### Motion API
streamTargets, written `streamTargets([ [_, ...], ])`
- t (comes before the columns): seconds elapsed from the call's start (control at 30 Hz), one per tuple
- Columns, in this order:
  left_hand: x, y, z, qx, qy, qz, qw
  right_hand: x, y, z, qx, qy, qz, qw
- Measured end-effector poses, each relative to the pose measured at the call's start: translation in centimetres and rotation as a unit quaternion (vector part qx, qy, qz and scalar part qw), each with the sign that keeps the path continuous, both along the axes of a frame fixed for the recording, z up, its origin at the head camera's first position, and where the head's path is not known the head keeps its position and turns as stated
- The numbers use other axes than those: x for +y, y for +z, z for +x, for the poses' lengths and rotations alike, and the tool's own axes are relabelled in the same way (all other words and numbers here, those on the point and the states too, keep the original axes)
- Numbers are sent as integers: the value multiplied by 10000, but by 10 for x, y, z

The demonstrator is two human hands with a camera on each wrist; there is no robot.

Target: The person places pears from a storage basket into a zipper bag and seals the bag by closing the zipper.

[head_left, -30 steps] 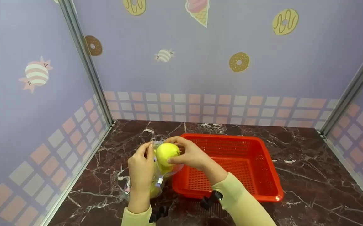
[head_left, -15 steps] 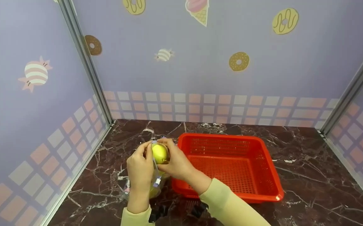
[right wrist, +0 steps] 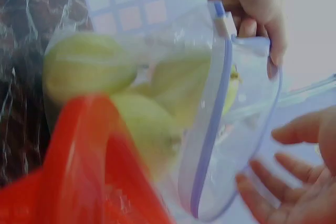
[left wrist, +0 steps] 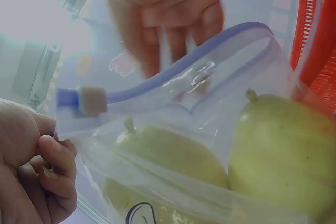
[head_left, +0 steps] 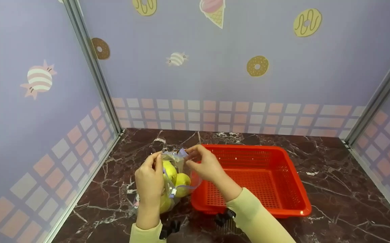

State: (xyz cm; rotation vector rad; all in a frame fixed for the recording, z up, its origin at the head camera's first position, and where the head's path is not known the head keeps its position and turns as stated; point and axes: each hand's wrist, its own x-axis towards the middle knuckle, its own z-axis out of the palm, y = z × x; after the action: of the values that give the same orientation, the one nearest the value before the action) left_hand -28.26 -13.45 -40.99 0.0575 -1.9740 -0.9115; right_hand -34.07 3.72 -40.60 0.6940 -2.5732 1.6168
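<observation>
A clear zip bag with a purple slider rim stands left of the red basket. It holds several yellow-green pears, with stems showing in the left wrist view. My left hand pinches the bag's rim near the slider end, its thumb and fingers together on the plastic. On the other side of the bag's mouth is my right hand, with nothing in its grasp. Its fingers are spread apart beside the rim in the right wrist view; whether they touch the plastic I cannot tell.
A red perforated plastic basket sits right beside the bag on the dark marbled tabletop. Patterned panels enclose the back and both sides.
The pear in my right hand has gone into the bag and been let go. My right hand has drawn back to the right. The basket has shifted slightly right.
</observation>
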Motion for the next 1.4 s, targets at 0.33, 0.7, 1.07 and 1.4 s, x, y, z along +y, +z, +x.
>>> streamTargets([
  [0.33, 0, 0, 0, -110, -19, 46, 9999, 15, -9, -7, -1061, -364, 1693, 9792],
  [0.7, 0, -2, 3, -107, -8, 75, 9999, 10, -20, -11, -1096, 182, 2059, 9723],
  [1.07, -17, 20, 0, -167, 81, 518, 9985, 2, 3, -18, -919, 2, 761, 9929],
  [1.4, -68, 63, -24, -1936, -327, 1464, 9695, -23, 62, -32, -978, -115, -89, 9951],
])
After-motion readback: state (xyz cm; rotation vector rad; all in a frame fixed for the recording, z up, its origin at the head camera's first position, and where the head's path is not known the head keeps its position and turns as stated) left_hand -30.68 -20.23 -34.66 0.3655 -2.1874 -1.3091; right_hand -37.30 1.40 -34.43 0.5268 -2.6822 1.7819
